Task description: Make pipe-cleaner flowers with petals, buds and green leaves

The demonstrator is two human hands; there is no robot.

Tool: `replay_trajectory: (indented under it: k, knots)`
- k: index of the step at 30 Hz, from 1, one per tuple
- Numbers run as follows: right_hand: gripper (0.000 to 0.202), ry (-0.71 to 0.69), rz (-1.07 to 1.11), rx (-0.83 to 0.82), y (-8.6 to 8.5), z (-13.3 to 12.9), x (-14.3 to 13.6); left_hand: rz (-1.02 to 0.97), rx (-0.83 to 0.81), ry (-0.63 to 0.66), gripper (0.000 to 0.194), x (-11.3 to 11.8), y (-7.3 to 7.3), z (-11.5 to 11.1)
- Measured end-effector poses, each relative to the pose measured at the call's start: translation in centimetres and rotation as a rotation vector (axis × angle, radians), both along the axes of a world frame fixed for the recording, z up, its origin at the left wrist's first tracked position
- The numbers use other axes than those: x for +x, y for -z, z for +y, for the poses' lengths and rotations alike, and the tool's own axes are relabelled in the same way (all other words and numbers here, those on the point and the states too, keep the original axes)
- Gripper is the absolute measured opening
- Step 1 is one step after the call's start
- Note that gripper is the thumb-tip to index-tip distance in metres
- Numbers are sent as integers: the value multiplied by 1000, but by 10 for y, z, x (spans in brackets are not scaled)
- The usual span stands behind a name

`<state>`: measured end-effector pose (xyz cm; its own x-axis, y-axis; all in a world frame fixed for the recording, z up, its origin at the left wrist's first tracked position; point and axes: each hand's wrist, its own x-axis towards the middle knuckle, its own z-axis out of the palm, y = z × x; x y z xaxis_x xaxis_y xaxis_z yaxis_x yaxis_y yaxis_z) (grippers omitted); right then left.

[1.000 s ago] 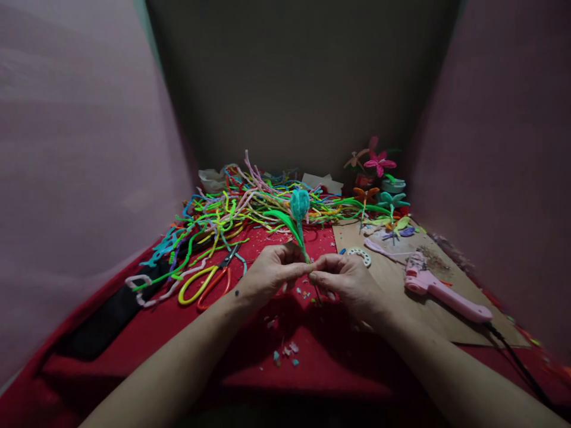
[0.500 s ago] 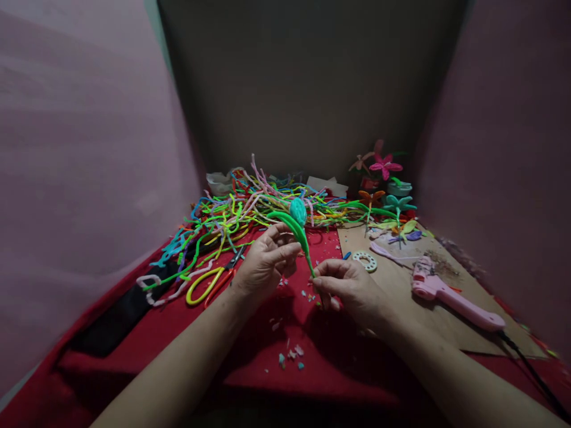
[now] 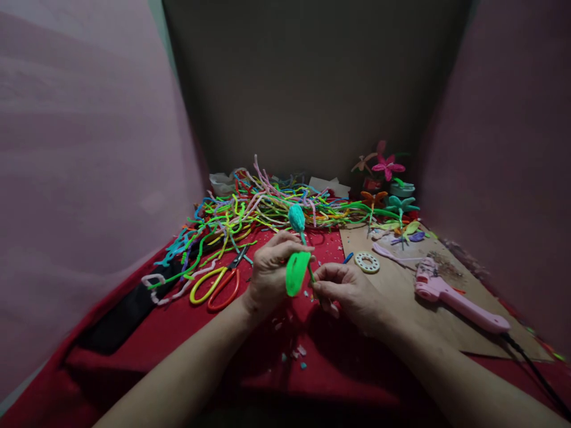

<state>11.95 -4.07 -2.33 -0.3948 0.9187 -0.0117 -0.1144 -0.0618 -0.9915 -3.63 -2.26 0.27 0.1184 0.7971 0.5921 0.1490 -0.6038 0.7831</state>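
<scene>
A teal pipe-cleaner bud (image 3: 296, 219) stands upright on a thin green stem (image 3: 311, 273). My right hand (image 3: 350, 291) pinches the lower stem between thumb and fingertips. Just below the bud, the fingers of my left hand (image 3: 274, 267) close round the upper stem. A bright green looped leaf (image 3: 296, 274) bends down toward me in front of my left fingers. Part of the stem is hidden by my fingers.
A pile of coloured pipe cleaners (image 3: 267, 205) spans the back. Scissors (image 3: 225, 285) lie left of my hands on the red cloth (image 3: 178, 339). On the cardboard (image 3: 401, 327) are a pink glue gun (image 3: 464, 306) and a pale ring (image 3: 367, 262). Finished flowers (image 3: 388, 168) stand behind.
The green leaf has swung from upright beside the bud down toward me. My left fingers have closed at the stem below the bud. My right hand keeps its pinch.
</scene>
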Motion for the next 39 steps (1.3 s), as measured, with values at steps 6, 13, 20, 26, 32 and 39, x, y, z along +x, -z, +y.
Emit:
replay_trajectory:
  k: [6, 13, 20, 26, 32, 39]
  knots:
    - [9, -60, 66, 8, -1, -2, -1, 197, 262, -85, 19, -8, -2, -7]
    - [11, -70, 88, -21, -1, -3, -2, 289, 717, -253, 16, -10, -14, -6]
    - [12, 0, 58, 16, 5, 2, -2, 540, 881, -158, 26, -15, -14, -3]
    - [16, 158, 45, 80, 2, 3, -1, 105, -116, -86, 33, -16, -8, 12]
    - [19, 188, 9, 162, 1, 3, -2, -28, -630, 384, 28, 0, 0, 7]
    - [18, 201, -4, 162, 3, 4, -2, -50, -517, 282, 20, 10, 4, 3]
